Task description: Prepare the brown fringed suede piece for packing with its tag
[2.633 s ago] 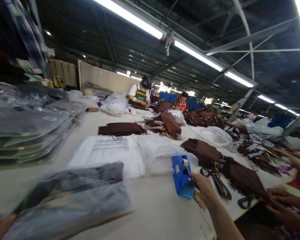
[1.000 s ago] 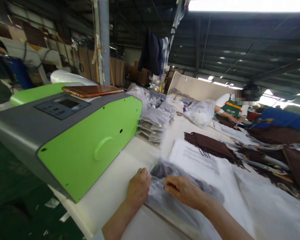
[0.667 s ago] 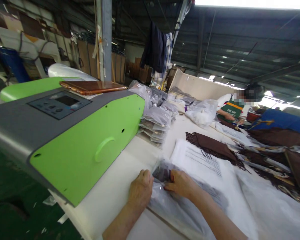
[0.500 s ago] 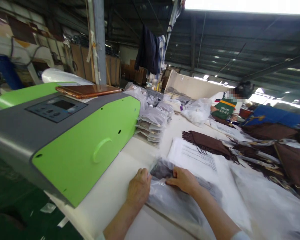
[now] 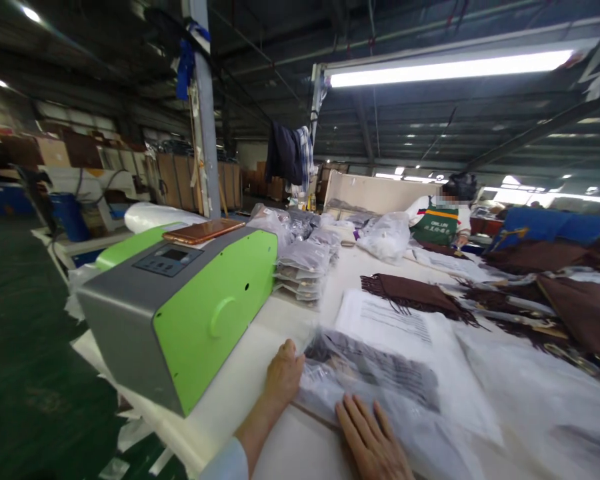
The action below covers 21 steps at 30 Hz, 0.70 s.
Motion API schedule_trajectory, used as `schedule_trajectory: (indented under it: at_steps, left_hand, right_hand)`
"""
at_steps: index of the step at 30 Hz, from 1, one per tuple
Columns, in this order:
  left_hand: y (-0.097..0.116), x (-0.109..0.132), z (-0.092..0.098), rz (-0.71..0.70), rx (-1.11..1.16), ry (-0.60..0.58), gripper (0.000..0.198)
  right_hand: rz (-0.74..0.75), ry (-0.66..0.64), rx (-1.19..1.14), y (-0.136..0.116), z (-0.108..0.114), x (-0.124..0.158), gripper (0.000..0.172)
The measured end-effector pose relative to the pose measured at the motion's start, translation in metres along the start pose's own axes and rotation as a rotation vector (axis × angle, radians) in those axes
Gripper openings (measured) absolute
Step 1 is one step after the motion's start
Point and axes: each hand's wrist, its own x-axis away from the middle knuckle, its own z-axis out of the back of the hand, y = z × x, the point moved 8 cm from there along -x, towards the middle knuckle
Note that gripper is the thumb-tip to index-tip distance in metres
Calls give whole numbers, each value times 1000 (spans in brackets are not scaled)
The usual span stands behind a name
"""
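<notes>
**Right hand (image 5: 370, 433) now open and flat on the clear plastic bag (image 5: 375, 377)**

Your right hand has dropped from the bag's upper edge to its near side: fully open, fingers spread, lying on the plastic with no pinch on anything. That hand has let go of the edge, and the bag lies spread out, its dark printed contents showing through. Your left hand (image 5: 283, 377) sits at the bag's left edge, fingers loosely curled; can't tell if it has hold of the plastic. The bag lies on the white surface (image 5: 245, 327) between your hands, partly over a white printed sheet (image 5: 380, 317). Just left of it stands a green-and-grey benchtop machine (image 5: 215, 313), a phone in an orange case (image 5: 203, 231) on top. Beyond that, a stack of packed bags (image 5: 303, 263). Farther on, a fringed brown suede piece (image 5: 405, 300) and a co-worker in a green apron (image 5: 440, 223).
</notes>
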Motion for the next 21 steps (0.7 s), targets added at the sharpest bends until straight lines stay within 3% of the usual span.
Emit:
schedule_trajectory:
  at_steps: [3, 6, 10, 15, 21]
  left_hand:
    - [2, -4, 4, -19, -20, -28, 10]
    - [7, -2, 8, -56, -59, -29, 13]
    - [8, 2, 12, -92, -93, -18, 16]
    - [2, -2, 11, -94, -83, -13, 16]
    - [-8, -16, 12, -56, 26, -59, 11]
  right_hand:
    - [33, -57, 124, 31, 9, 43, 47]
    - [20, -74, 196, 50, 18, 65, 49]
    - [-42, -90, 274, 43, 17, 43, 49]
    - [-247, -184, 248, 25, -7, 2, 45]
    - [-225, -167, 190, 21, -22, -11, 33]
